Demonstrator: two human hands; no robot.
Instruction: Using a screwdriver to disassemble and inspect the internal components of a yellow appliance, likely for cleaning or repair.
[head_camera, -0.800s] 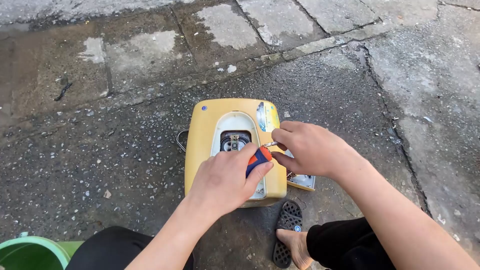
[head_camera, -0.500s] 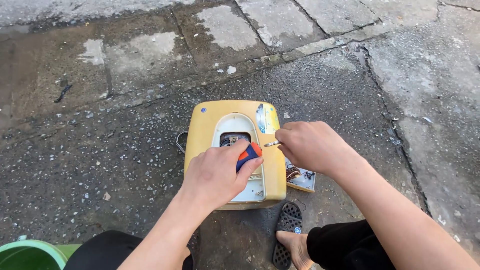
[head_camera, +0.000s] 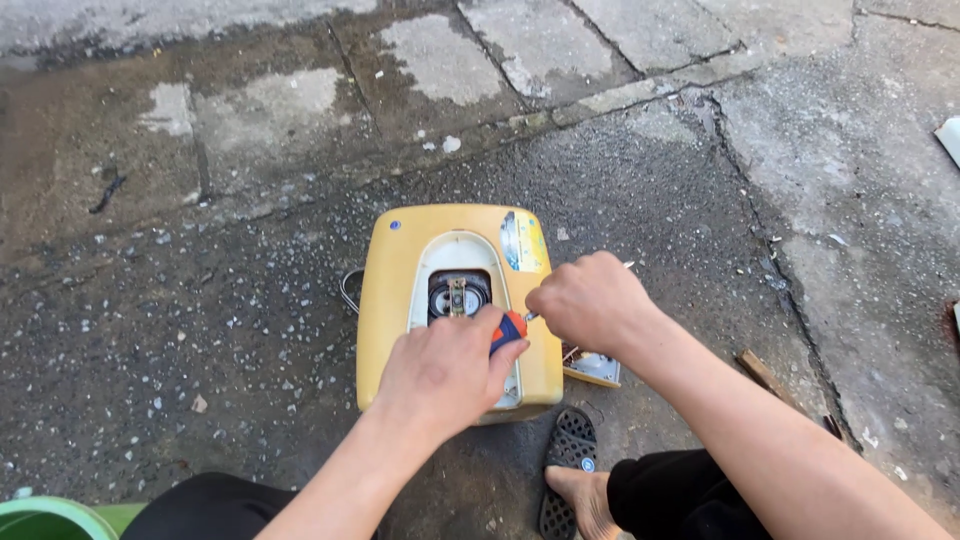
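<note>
A yellow appliance casing (head_camera: 390, 300) lies flat on the wet concrete ground, with a white inset panel and a dark round opening (head_camera: 458, 293) in its middle. My left hand (head_camera: 445, 372) rests on the casing's near end and grips a screwdriver with an orange and blue handle (head_camera: 508, 327). My right hand (head_camera: 592, 302) is closed at the casing's right edge, pinching the screwdriver's thin metal shaft, whose tip pokes out past my knuckles. A sticker (head_camera: 524, 240) sits on the casing's upper right corner.
A small white part (head_camera: 596, 368) lies beside the casing's right side. My foot in a black sandal (head_camera: 566, 470) is just below it. A green bucket rim (head_camera: 50, 518) shows at bottom left. A wood scrap (head_camera: 764, 373) lies to the right.
Both hands have shifted slightly up over the casing, the left hand moving the screwdriver handle nearer the round opening. My right hand has closed tighter on the shaft.
</note>
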